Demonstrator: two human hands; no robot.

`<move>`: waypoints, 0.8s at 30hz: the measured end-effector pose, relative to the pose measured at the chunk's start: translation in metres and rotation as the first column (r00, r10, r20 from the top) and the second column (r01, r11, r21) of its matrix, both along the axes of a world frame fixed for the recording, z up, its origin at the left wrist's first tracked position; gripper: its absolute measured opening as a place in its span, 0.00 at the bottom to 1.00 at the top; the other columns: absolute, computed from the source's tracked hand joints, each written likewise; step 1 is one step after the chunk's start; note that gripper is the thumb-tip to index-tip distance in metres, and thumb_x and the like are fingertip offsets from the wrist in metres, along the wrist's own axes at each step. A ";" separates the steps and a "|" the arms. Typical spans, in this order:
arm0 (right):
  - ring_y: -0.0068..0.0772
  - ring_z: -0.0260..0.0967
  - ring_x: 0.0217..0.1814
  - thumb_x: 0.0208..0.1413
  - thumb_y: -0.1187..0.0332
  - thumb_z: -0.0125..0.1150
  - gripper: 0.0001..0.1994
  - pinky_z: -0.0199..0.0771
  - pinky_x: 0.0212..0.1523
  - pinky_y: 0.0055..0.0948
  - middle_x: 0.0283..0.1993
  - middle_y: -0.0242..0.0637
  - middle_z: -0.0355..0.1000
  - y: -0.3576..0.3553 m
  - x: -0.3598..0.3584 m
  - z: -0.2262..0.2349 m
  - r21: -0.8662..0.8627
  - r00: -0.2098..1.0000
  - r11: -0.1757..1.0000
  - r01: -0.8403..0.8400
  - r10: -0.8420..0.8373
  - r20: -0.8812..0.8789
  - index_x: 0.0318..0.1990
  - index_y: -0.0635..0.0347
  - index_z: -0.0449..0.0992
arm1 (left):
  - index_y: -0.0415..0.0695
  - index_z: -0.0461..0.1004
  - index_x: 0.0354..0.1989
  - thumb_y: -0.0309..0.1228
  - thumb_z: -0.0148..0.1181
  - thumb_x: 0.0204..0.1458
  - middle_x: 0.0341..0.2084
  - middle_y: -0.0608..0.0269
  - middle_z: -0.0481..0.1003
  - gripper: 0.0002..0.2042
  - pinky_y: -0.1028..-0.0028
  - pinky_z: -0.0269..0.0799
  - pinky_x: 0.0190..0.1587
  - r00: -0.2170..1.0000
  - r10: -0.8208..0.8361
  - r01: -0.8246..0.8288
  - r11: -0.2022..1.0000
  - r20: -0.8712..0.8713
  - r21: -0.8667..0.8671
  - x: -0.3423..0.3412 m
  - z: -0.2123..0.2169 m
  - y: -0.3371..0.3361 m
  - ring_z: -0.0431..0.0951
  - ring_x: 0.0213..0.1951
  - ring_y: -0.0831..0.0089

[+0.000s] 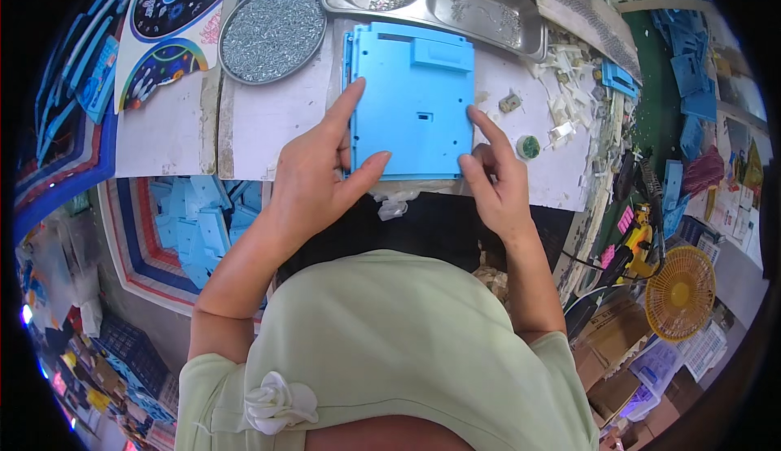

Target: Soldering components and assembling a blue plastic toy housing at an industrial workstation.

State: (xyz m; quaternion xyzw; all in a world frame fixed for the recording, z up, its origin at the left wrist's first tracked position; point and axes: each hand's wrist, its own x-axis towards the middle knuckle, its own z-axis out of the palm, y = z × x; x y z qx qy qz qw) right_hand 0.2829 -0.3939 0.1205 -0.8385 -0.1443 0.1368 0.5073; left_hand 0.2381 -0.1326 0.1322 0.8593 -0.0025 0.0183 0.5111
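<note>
A: Blue plastic panel (413, 101), flat on the white worktable (277, 117), near its front edge; left hand (313, 170) clamps the lower-left corner, thumb on top.

B: Right hand (492, 178) at the lower-right edge; fingers spread, index fingertip touching; round tray of screws (272, 34) beyond, upper left.

A round pan of screws (272, 34), a steel compartment tray (439, 0), a yellow fan (680, 292)
</note>
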 end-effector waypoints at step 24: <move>0.46 0.70 0.16 0.60 0.59 0.65 0.27 0.70 0.22 0.41 0.16 0.40 0.70 0.023 0.028 0.054 -0.759 0.808 0.603 -0.246 0.560 0.183 0.67 0.50 0.72 | 0.42 0.76 0.60 0.30 0.66 0.57 0.20 0.68 0.65 0.21 0.78 0.62 0.30 0.968 -0.014 -0.038 0.978 -0.249 -0.203 0.000 -0.004 0.065 0.65 0.25 0.80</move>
